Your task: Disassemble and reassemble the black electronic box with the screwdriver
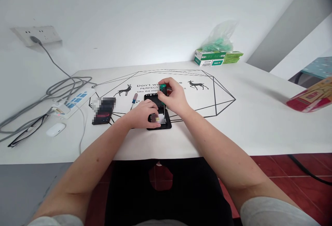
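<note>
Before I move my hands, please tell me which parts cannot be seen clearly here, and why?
All in the head view:
Left part of the black case: behind the left hand.
Some printed words: behind the right hand and green screwdriver.
Dark bits by the blue screwdriver: too small.
Phone: partly pixelated.
Red package: cut off by the right edge.

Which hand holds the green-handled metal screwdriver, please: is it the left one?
No, the right hand holds the screwdriver nearly upright, above the open black case.
</note>
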`<state>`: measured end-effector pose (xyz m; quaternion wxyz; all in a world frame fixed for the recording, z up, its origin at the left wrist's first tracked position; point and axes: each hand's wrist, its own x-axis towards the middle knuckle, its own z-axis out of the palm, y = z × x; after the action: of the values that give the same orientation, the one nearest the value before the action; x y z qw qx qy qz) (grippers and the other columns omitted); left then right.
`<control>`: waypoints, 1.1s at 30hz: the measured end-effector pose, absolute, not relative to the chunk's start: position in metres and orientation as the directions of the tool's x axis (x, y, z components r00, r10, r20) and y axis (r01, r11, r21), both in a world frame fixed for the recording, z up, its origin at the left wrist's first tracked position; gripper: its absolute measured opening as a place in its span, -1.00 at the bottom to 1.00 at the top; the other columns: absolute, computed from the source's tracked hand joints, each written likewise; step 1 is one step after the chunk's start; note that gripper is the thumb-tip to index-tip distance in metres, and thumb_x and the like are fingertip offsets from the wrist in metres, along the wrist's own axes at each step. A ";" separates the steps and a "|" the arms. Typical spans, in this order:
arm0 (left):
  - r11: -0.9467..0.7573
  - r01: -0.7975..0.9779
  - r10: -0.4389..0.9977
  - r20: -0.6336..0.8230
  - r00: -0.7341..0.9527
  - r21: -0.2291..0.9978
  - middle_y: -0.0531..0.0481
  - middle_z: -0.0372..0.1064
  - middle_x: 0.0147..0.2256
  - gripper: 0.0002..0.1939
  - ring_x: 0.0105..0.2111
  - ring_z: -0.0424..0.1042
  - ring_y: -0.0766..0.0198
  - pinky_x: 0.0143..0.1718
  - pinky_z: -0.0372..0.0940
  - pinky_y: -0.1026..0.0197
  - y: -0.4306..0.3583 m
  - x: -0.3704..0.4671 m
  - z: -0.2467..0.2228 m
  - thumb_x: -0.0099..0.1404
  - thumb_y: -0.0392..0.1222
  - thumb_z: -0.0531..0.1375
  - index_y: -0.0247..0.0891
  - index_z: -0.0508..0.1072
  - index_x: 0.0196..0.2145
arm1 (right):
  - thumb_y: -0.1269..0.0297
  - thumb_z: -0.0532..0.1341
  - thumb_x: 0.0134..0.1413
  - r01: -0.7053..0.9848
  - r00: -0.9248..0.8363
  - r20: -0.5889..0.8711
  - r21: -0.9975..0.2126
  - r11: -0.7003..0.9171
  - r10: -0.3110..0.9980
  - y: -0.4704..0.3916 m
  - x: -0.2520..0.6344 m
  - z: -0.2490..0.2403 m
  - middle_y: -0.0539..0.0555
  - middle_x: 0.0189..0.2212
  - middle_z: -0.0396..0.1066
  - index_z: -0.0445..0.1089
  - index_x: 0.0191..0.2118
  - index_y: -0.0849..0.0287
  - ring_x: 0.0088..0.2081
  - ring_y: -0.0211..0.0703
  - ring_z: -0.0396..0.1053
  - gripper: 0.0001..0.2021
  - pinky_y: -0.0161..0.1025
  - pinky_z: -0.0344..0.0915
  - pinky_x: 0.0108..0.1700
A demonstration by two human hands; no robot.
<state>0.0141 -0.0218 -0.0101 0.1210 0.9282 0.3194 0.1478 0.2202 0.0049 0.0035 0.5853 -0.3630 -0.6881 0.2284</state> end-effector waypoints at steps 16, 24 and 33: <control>-0.683 0.633 0.691 0.042 0.722 0.365 -0.08 0.54 -0.13 -0.72 -0.13 0.56 0.03 -0.07 0.45 0.02 -0.023 0.012 -0.007 0.38 0.07 0.35 -0.15 0.59 -0.09 | 0.27 0.31 0.02 0.218 -0.054 0.665 -0.721 0.658 0.745 0.004 0.220 0.002 0.08 -0.07 0.58 0.46 -0.08 0.04 -0.14 -0.05 0.49 -0.72 -0.03 0.46 -0.13; -0.659 0.654 0.703 -0.005 0.711 0.371 -0.04 0.53 -0.13 -0.68 -0.11 0.54 0.03 -0.10 0.40 0.05 -0.024 0.013 -0.005 0.31 0.06 0.42 -0.12 0.55 -0.09 | 0.27 0.32 0.02 0.192 -0.037 0.658 -0.734 0.652 0.752 0.005 0.221 0.001 0.08 -0.05 0.58 0.46 -0.07 0.04 -0.17 -0.08 0.48 -0.70 -0.06 0.45 -0.16; -0.642 0.684 0.721 -0.030 0.692 0.346 -0.07 0.51 -0.13 -0.67 -0.09 0.53 0.00 -0.04 0.39 0.03 -0.022 0.012 -0.007 0.32 0.15 0.39 -0.12 0.55 -0.15 | 0.26 0.31 0.03 0.217 -0.067 0.673 -0.711 0.669 0.737 0.005 0.220 0.000 0.09 -0.06 0.58 0.47 -0.08 0.05 -0.15 -0.05 0.48 -0.71 -0.04 0.43 -0.15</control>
<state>0.0125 -0.0218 -0.0074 0.1675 0.9045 0.3883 0.0556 0.2197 0.0046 0.0003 0.5909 -0.3422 -0.6966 0.2201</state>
